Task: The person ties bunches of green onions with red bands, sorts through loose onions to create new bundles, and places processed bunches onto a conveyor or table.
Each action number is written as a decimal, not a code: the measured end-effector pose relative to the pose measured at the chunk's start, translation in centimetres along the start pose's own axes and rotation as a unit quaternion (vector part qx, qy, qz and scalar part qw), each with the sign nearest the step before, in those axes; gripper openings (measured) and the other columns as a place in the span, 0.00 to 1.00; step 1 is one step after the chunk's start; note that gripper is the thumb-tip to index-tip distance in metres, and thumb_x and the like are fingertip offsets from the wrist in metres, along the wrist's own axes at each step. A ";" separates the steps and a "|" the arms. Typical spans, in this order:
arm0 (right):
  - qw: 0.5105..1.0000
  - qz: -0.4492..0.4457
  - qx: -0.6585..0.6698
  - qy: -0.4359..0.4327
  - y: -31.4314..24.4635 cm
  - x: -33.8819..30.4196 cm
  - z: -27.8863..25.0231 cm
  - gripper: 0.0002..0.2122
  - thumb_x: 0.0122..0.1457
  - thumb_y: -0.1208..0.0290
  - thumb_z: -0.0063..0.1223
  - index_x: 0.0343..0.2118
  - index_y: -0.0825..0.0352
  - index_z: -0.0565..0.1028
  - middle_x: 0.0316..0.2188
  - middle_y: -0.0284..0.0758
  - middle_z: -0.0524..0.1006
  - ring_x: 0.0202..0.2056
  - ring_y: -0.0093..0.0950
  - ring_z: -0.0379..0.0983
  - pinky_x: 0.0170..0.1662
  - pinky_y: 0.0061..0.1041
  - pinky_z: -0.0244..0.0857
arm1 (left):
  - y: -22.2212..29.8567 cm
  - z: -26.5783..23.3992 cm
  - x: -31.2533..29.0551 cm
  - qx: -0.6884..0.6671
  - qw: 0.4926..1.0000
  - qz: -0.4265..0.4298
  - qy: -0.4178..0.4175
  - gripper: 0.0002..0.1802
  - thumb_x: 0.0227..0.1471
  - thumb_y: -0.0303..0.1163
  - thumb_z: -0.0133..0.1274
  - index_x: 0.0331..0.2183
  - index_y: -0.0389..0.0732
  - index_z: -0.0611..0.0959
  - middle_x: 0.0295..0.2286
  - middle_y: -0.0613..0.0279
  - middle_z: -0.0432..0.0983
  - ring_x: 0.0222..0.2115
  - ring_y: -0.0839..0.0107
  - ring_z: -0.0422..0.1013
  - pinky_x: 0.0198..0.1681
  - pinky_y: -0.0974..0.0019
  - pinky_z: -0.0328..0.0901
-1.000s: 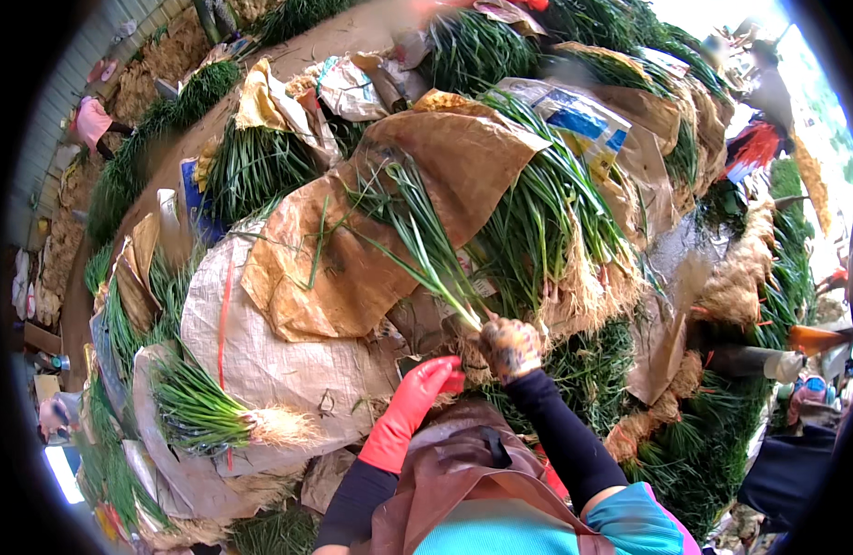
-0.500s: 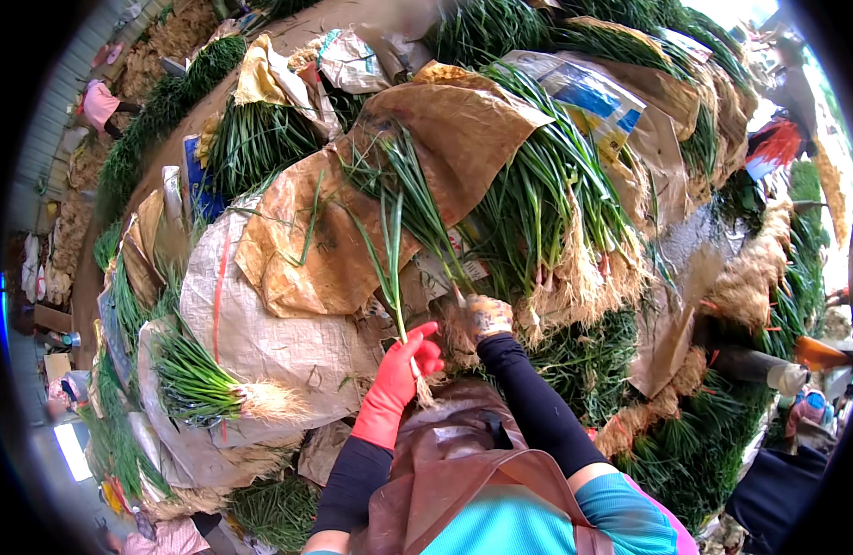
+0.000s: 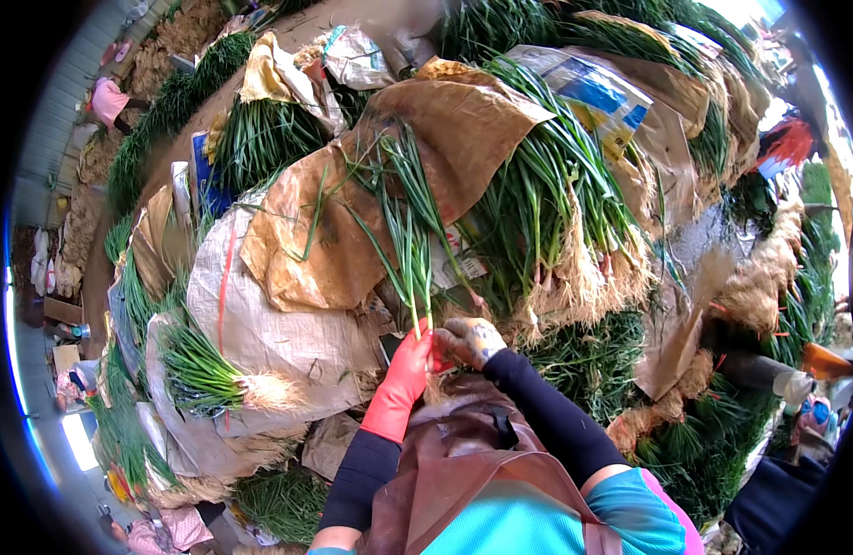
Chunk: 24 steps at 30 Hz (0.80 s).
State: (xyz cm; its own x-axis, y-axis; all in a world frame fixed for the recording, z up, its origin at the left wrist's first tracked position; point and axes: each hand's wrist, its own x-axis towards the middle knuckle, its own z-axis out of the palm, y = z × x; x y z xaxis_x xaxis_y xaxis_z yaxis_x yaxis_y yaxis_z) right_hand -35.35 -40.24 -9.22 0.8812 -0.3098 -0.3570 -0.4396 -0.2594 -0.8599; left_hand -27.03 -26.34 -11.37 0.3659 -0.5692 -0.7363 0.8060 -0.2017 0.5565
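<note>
My left hand [image 3: 410,365], in a red rubber glove, is closed round the lower ends of a few green garlic stalks [image 3: 411,264]. Their long leaves point away from me, and pale roots hang below the fist. My right hand [image 3: 473,340], in a pale patterned glove, meets it from the right with fingers drawn together; whatever they pinch is hidden. Just beyond lies a loose stalk [image 3: 463,282] with its root end toward me. To the right is a large heap of green garlic [image 3: 561,199] with bushy roots, partly under a brown sheet [image 3: 454,139].
A neat bundle of green garlic [image 3: 204,370] lies on a whitish woven sack [image 3: 260,314] at left. Cut green leaves [image 3: 588,365] are piled right of my hands. More sack-covered heaps stand around. A person in pink [image 3: 109,102] is at the far left.
My right hand has moved left from the loose stalks to my left hand. The left hand now holds more than the single stalk seen before.
</note>
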 end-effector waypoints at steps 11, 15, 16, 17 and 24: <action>0.938 0.087 -0.325 0.084 4.1 2.5 -4.1 0.15 0.54 0.56 0.45 0.27 0.65 0.75 0.24 0.42 0.76 0.27 0.39 0.74 0.30 0.34 0.68 | 3.8 0.3 -1.1 -0.083 0.988 -0.006 -0.132 0.15 0.54 0.33 0.43 0.41 0.34 0.73 0.17 0.67 0.69 0.19 0.74 0.67 0.34 0.64 0.69; 0.953 0.040 -0.301 0.011 2.3 -0.1 -1.4 0.11 0.51 0.58 0.47 0.27 0.60 0.74 0.23 0.40 0.76 0.27 0.39 0.74 0.30 0.35 0.67 | 2.3 0.2 0.0 -0.046 0.996 -0.018 -0.078 0.14 0.55 0.33 0.41 0.38 0.33 0.74 0.43 0.53 0.70 0.40 0.63 0.70 0.42 0.61 0.67; 0.959 0.015 -0.283 -0.009 1.9 -1.5 -0.8 0.09 0.50 0.59 0.49 0.27 0.60 0.74 0.22 0.40 0.75 0.27 0.39 0.74 0.31 0.35 0.67 | 2.3 0.3 0.0 -0.056 0.995 -0.028 -0.079 0.14 0.55 0.32 0.41 0.37 0.33 0.74 0.43 0.53 0.70 0.40 0.63 0.70 0.43 0.61 0.67; 0.972 -0.012 -0.233 -0.013 1.4 -2.5 -1.0 0.08 0.49 0.61 0.51 0.28 0.59 0.74 0.22 0.41 0.75 0.26 0.40 0.73 0.30 0.35 0.66 | 2.2 0.6 0.3 -0.063 0.994 -0.039 -0.086 0.14 0.55 0.32 0.41 0.37 0.32 0.74 0.43 0.54 0.69 0.40 0.64 0.70 0.43 0.60 0.67; 0.960 0.051 -0.240 0.132 3.6 6.4 -1.6 0.15 0.48 0.59 0.51 0.36 0.62 0.70 0.27 0.43 0.76 0.32 0.41 0.73 0.35 0.38 0.66 | 1.0 0.4 2.7 0.042 0.998 -0.028 -0.046 0.15 0.54 0.35 0.44 0.37 0.34 0.75 0.35 0.57 0.73 0.37 0.68 0.70 0.39 0.63 0.67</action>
State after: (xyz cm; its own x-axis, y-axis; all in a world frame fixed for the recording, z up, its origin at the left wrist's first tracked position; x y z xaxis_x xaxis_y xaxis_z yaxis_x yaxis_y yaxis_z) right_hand -31.59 -44.60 -13.97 0.7827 -0.5605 -0.2706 -0.6062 -0.5882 -0.5353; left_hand -25.42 -28.37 -12.65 0.2741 -0.6252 -0.7308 0.7808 -0.2989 0.5486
